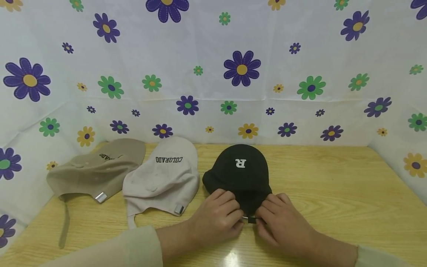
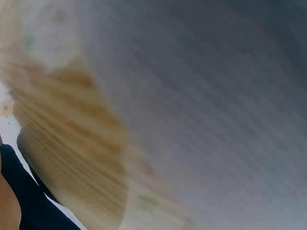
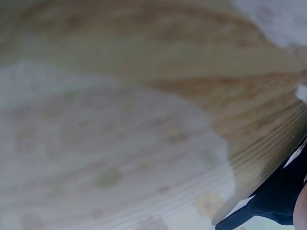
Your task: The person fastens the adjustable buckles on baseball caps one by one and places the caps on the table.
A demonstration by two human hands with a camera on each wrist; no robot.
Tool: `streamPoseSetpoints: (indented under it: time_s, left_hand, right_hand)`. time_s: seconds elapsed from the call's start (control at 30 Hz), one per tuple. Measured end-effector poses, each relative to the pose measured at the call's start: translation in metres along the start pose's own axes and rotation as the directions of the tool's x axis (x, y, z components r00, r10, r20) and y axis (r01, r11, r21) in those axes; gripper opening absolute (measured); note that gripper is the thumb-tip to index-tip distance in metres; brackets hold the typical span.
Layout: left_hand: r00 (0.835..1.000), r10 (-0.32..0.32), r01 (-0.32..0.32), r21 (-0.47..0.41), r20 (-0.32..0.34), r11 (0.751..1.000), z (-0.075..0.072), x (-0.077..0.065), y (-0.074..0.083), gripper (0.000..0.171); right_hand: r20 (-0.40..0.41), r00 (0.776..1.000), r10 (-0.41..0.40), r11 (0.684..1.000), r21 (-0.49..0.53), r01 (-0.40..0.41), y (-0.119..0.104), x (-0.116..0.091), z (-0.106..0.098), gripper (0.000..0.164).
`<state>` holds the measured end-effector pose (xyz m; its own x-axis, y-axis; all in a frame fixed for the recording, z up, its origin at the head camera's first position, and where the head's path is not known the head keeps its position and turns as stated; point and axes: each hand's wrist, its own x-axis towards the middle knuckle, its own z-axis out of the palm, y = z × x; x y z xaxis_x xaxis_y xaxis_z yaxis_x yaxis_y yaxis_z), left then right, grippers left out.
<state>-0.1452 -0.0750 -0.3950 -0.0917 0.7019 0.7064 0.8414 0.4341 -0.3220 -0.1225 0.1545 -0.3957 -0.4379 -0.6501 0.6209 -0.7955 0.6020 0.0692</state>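
I'm gripping the black cap (image 1: 245, 172) with my left hand (image 1: 218, 215), right hand (image 1: 287, 224) pinching its near strap (image 1: 252, 220), ideally guiding it straight

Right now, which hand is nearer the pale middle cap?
Left. Left hand is right of the pale middle cap, right hand farther right; both hold the black cap.

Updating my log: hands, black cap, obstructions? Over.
Left hand and right hand gripping black cap at near edge. Strap between them. Pale cap alongside, not blocking.
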Motion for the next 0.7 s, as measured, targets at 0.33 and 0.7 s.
streamPoseSetpoints:
  time_s: [0.33, 0.7]
  left_hand:
    - [1.000, 0.006, -0.006, -0.024, 0.009, 1.000, -0.0017, 0.0006, -0.0003, 0.007]
    - [0.999, 0.004, -0.005, -0.012, -0.037, 1.000, -0.0014, 0.0007, -0.0001, 0.009]
  right_hand:
    - [-0.027, 1.000, 0.013, 1.000, -0.016, -0.014, 0.0010, 0.0004, -0.0006, 0.004]
    - [-0.037, 0.997, 0.071, 0.995, -0.071, -0.073, 0.0017, -0.0003, -0.0010, 0.004]
